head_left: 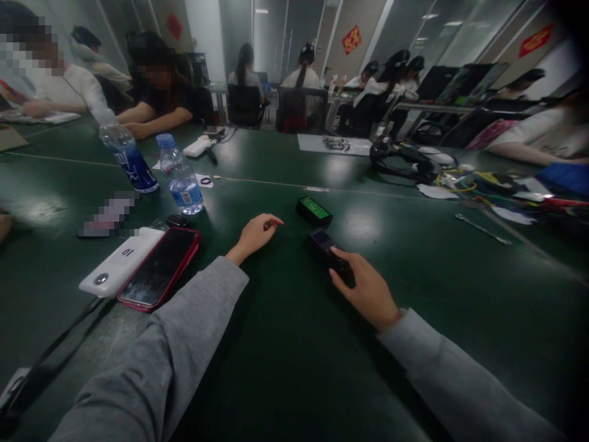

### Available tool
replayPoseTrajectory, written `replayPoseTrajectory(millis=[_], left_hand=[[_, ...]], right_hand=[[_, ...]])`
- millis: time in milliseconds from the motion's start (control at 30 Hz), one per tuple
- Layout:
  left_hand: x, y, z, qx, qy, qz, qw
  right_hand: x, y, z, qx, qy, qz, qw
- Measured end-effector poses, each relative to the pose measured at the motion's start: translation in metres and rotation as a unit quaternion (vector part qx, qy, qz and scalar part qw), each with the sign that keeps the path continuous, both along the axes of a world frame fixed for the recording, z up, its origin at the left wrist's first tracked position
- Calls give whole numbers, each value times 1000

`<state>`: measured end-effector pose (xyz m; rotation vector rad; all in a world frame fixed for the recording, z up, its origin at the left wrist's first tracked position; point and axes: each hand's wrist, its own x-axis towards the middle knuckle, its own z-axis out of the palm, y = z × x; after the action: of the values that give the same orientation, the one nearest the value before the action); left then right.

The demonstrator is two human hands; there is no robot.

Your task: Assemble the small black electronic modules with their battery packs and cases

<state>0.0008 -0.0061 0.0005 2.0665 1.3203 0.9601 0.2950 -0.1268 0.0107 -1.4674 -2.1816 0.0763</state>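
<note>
My right hand is wrapped around a small black handheld device with a dark screen at its far end; thumb and fingers lie along its sides. Just beyond the device is a black box with a green face, untouched on the green table. My left hand rests over the table to the left of both, its fingers loosely bent and partly apart, with nothing visible in them. Left of that hand, a phone in a red case lies beside a white power bank.
Two plastic bottles, one with a blue label and one clear, stand at the left. A tangle of cables and a metal wrench lie at the right. Several people sit around and beyond the table.
</note>
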Motion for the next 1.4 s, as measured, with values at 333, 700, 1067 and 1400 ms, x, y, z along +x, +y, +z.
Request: replayPoseTrajectory(millis=[333, 700, 1067, 1400], left_hand=[[-2, 1, -3, -2, -5, 0, 1000], [-1, 5, -6, 5, -6, -3, 1000], [-2, 1, -3, 0, 4, -1, 1000], [-1, -1, 1, -1, 21, 3, 1000]], right_hand=[[129, 101, -8, 37, 16, -310, 950], [139, 127, -18, 43, 24, -326, 944], [116, 121, -16, 52, 4, -186, 981], [76, 117, -19, 75, -32, -190, 978]])
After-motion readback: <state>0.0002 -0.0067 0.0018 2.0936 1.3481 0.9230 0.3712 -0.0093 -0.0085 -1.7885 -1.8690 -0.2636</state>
